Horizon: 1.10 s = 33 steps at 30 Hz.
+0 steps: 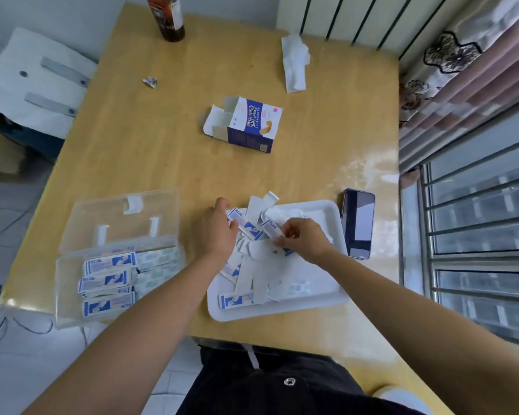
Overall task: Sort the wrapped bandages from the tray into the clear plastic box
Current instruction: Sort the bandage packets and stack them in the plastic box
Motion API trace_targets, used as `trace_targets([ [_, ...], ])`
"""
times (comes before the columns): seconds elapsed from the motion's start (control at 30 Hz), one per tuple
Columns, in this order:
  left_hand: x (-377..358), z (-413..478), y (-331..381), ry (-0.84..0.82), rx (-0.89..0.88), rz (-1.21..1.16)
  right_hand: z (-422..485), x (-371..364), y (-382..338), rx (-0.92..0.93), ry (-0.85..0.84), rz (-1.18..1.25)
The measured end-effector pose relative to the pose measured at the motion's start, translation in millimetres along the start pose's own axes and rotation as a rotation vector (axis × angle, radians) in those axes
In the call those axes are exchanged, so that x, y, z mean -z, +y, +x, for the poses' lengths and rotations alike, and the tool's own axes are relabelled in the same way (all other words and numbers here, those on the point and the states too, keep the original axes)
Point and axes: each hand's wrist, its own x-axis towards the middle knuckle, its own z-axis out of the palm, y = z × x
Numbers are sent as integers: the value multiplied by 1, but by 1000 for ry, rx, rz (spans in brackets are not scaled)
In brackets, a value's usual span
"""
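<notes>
Now both hands over tray (336,298) – right grip (301,238) pinching one bandage (271,228), left grip (219,232) released

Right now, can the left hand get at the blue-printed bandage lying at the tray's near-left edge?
Probably yes. That wrapped bandage lies exposed on the white tray, nothing on top, just below the left hand, which would only need pulling back.

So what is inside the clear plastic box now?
The clear plastic box holds several blue-and-white wrapped bandages stacked on its left side, and paler patterned ones to their right. Whatever lies beneath these top layers is covered. The lid stands open behind.
</notes>
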Motion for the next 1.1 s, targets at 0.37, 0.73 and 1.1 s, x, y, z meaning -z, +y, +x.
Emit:
trace_targets([
  [0.37, 1, 10, -3, 30, -106, 74, 17, -1, -20, 48, -52, -9],
  [0.73, -7, 7, -11, -39, -91, 132, 16, -25, -18, 44, -50, -190],
  [1.1, 10, 3, -7, -110, -156, -264, 14, -16, -28, 159, -22, -135],
])
